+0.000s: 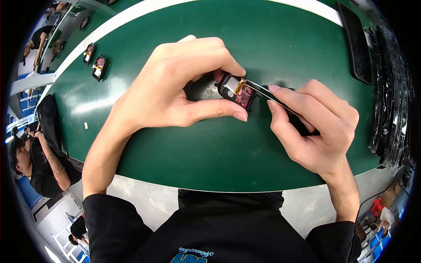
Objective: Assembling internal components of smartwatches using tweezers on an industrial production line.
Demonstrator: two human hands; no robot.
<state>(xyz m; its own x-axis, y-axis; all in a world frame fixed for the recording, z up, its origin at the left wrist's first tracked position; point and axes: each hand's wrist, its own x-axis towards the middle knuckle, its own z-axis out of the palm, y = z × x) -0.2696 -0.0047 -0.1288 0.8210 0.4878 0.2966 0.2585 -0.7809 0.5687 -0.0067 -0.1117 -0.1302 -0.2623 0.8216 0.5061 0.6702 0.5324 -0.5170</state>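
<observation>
My left hand [188, 83] grips a small black plastic housing [227, 93] between thumb and fingers, just above the green table. Inside the housing lie a silver battery-like block [232, 83], a red circuit board [244, 95] and a strip of yellow tape [239, 87]. My right hand [315, 122] pinches a pair of thin metal tweezers [262, 90] between thumb and index finger. The tweezers' tips reach the upper edge of the housing, near the yellow tape. Whether they hold anything there is too small to tell.
Two similar open housings [100, 68] lie at the table's far left. A black tray-like object [354, 44] rests at the far right, beside a stack of shiny black plastic packs [388, 96]. A small pale scrap [86, 125] lies left on the green table [197, 162]. Another person [44, 162] sits left.
</observation>
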